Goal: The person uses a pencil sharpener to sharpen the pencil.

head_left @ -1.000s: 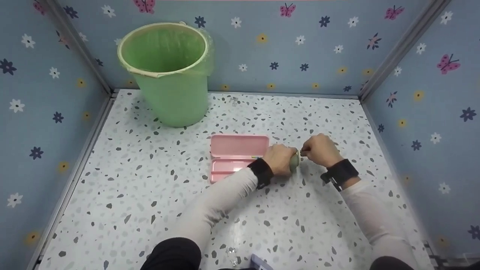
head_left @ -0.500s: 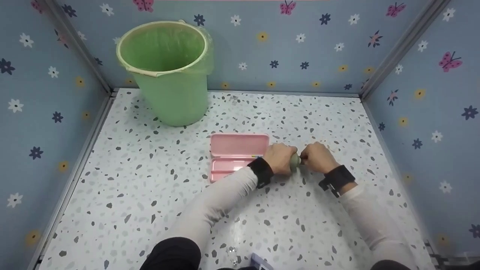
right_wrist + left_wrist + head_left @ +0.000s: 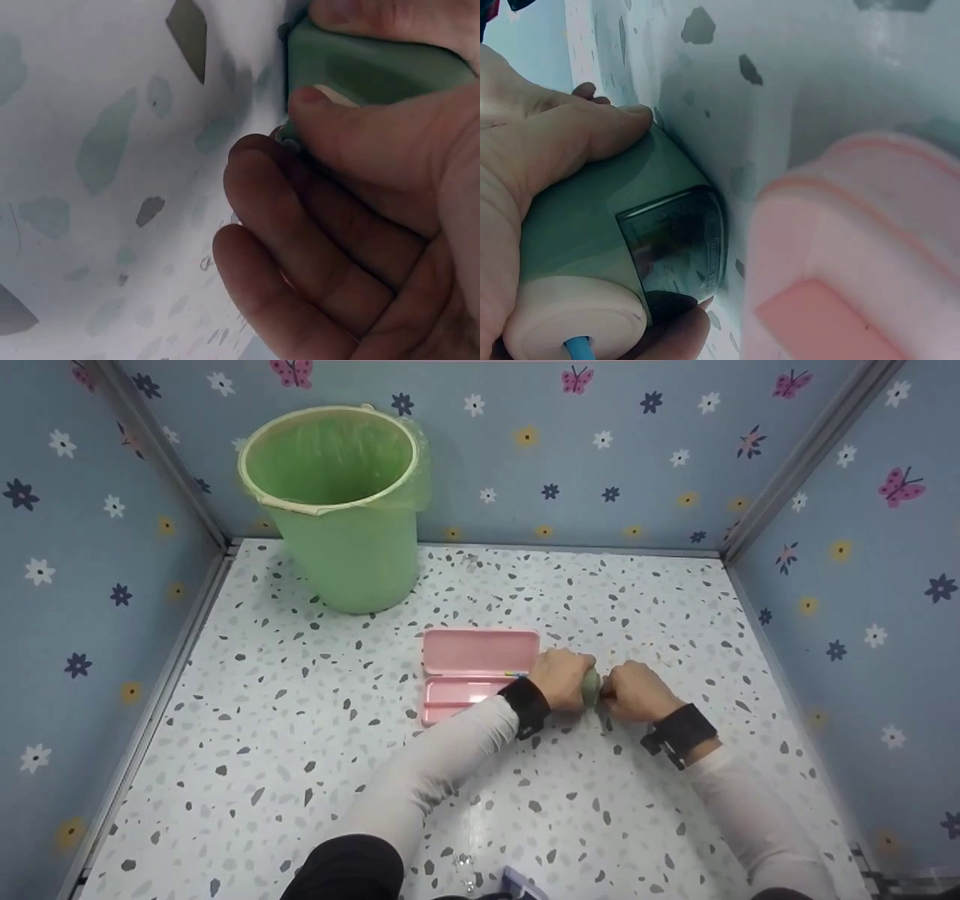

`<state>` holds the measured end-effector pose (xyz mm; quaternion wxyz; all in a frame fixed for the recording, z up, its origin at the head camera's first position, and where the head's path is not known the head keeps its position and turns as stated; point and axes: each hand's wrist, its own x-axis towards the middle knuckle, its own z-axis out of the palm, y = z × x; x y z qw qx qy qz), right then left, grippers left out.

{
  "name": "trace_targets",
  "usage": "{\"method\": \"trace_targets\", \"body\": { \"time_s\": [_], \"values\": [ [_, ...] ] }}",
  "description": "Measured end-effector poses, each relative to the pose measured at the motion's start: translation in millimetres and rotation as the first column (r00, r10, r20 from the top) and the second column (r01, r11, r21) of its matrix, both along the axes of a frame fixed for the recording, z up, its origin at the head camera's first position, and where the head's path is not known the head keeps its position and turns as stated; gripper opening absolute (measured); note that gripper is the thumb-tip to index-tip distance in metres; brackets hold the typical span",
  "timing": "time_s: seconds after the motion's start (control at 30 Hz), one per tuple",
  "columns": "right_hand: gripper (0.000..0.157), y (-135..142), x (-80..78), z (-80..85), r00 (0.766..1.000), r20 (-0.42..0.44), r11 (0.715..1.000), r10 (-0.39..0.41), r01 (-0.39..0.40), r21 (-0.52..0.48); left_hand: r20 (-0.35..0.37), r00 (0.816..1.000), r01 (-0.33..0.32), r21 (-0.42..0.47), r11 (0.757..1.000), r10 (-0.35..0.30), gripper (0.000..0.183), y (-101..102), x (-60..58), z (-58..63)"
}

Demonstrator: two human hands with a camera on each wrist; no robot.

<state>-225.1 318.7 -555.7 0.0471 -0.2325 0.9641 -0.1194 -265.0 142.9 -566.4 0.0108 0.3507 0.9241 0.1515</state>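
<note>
My left hand [image 3: 564, 679] grips a green pencil sharpener [image 3: 592, 202] from above on the speckled tabletop. The sharpener has a dark see-through shavings window [image 3: 679, 244] and a pale round front. From the hole in that front sticks the end of a blue pencil [image 3: 577, 347]. At the sharpener's other end, my right hand [image 3: 636, 690] pinches a small crank handle [image 3: 291, 144], mostly hidden by the curled fingers. Just left of the left hand lies an opened pink pencil case [image 3: 480, 651], partly covered by the left forearm.
A tall green bin [image 3: 352, 555] with a clear liner stands at the back left. A small yellow and blue item [image 3: 515, 673] shows at the case's hinge. Flower-patterned walls [image 3: 525, 457] enclose the table. A purplish object [image 3: 523, 883] lies at the front edge.
My right hand has dropped lower and nearer to me at the sharpener's end, its wrist turning with the crank. My left hand and the sharpener stay almost in place.
</note>
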Motion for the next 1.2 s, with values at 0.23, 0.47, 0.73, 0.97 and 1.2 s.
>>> {"method": "trace_targets", "body": {
  "time_s": [0.23, 0.47, 0.73, 0.97, 1.2],
  "values": [
    [0.015, 0.7, 9.6, 5.7, 0.994, -0.049, 0.994, 0.1, -0.102, -0.033, -0.025, 1.0, -0.012, -0.009, 1.0, 0.012, 0.029, 1.7, -0.8, -2.0],
    [0.016, -0.8, 16.8, 30.6, 0.972, -0.133, 0.981, 0.193, -0.195, -0.003, -0.029, 1.0, -0.007, -0.01, 1.0, 0.007, 0.03, 2.6, -0.9, -2.8],
    [0.017, 0.0, 9.3, 55.3, 0.94, -0.242, 0.97, 0.241, -0.243, 0.024, -0.012, 1.0, 0.009, 0.003, 1.0, -0.009, 0.034, 1.6, -2.6, -1.1],
    [0.008, 5.3, -7.1, 60.5, 0.95, -0.236, 0.971, 0.205, -0.228, -0.074, -0.007, 1.0, 0.016, -0.001, 1.0, -0.016, 0.039, -0.7, -4.0, 1.3],
    [0.008, 9.2, -29.6, 38.3, 0.958, -0.266, 0.989, 0.103, -0.126, -0.073, -0.043, 0.998, 0.039, -0.003, 0.999, -0.039, 0.04, 1.0, -2.1, -0.4]
  ]
}}
